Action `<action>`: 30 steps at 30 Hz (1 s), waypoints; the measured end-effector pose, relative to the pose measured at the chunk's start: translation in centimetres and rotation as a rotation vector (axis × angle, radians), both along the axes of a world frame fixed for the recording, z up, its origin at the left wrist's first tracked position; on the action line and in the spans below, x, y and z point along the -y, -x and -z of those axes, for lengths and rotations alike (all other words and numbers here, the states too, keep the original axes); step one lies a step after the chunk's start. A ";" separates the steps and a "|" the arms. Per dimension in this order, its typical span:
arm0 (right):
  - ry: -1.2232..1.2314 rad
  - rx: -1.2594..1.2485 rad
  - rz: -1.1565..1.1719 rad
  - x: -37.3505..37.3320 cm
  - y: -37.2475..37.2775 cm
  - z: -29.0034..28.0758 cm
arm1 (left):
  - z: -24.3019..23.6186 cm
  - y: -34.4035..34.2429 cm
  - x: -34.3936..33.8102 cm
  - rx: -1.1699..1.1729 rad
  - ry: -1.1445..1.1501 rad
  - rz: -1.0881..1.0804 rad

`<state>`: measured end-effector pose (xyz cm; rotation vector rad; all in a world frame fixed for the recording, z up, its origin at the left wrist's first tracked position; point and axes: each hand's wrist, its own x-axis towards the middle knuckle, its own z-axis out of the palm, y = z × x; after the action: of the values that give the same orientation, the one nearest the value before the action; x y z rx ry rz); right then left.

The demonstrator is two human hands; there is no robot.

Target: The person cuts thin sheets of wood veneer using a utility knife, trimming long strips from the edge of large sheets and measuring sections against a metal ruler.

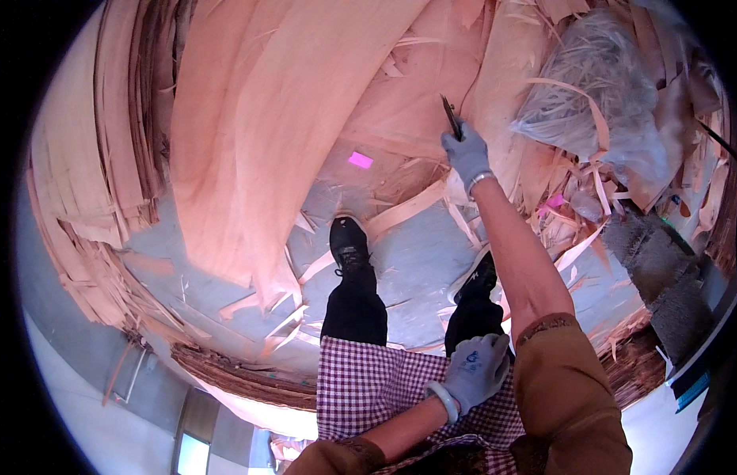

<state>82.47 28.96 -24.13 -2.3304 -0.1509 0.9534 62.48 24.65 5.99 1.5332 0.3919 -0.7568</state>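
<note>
My right hand (467, 152), in a grey glove, reaches out over the wood veneer sheets, closed around a dark, narrow knife-like tool (451, 116). Its tip points up and away from me. Below it lies a broad pinkish veneer sheet (408, 99). In front of my body, at the checked apron (368, 380), is my left hand (477, 370), also gloved in grey. Its fingers curl inward near my right sleeve, and whatever they hold is hidden. A large pale veneer sheet (281, 103) stretches across the floor to the left of the tool.
Layered veneer (119, 103) is stacked along the left. A clear plastic bag (594, 95) of shreds lies at the far right, above a grey ragged mat (653, 277). Torn strips (408, 207) litter the floor around my shoes (350, 244). A pink slip (360, 160) lies ahead.
</note>
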 end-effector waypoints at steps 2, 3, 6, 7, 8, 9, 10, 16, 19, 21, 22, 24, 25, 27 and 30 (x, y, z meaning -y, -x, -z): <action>0.045 0.174 0.007 -0.3 -0.3 0.8 | 0.0 0.4 0.2 0.035 -0.073 -0.016; 0.061 0.247 0.003 -1.3 0.1 0.3 | 0.0 0.6 0.1 0.038 -0.116 -0.033; 0.280 0.088 0.001 -2.5 0.6 0.7 | -0.3 0.2 -0.5 0.014 -0.097 0.012; 0.315 0.041 0.026 -2.3 0.4 1.3 | -0.4 0.1 -0.6 0.038 -0.098 0.026; 0.209 -0.022 0.083 -1.8 0.3 2.1 | -0.4 -0.1 -0.7 0.061 -0.100 0.039; 0.104 -0.083 0.143 -1.4 0.2 2.6 | -0.5 -0.2 -0.8 0.084 -0.101 0.056; 0.000 -0.141 0.203 -0.7 -0.2 3.0 | -0.6 -0.3 -0.6 0.108 -0.096 0.041; -0.392 -0.449 0.522 -1.8 1.9 -5.6 | -0.3 0.0 -0.2 0.035 -0.098 -0.051; -0.433 -0.467 0.489 -1.1 1.1 -10.5 | -0.5 -0.1 -0.6 0.005 -0.052 -0.035; -0.475 -0.511 0.458 -0.4 0.0 -13.0 | -0.3 0.0 -0.2 0.008 -0.059 -0.040; -0.498 -0.534 0.442 -0.5 -0.5 -14.0 | -0.2 0.1 0.0 0.008 -0.061 -0.053; -0.578 -0.492 0.514 -1.2 -0.8 -15.5 | 0.0 0.1 0.4 0.013 -0.056 -0.072; -0.618 -0.475 0.551 -1.8 -0.8 -16.2 | 0.0 0.0 0.5 0.017 -0.054 -0.064; -0.670 -0.458 0.512 -4.2 -1.0 -18.2 | -0.1 0.2 0.3 0.005 -0.053 -0.052; -0.785 -0.366 0.438 -7.8 -2.5 -21.0 | 0.1 0.8 0.9 0.027 -0.067 -0.121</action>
<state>85.00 36.78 -3.11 -1.3701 0.1173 0.8673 61.71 23.73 5.92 1.5656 0.4897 -0.6334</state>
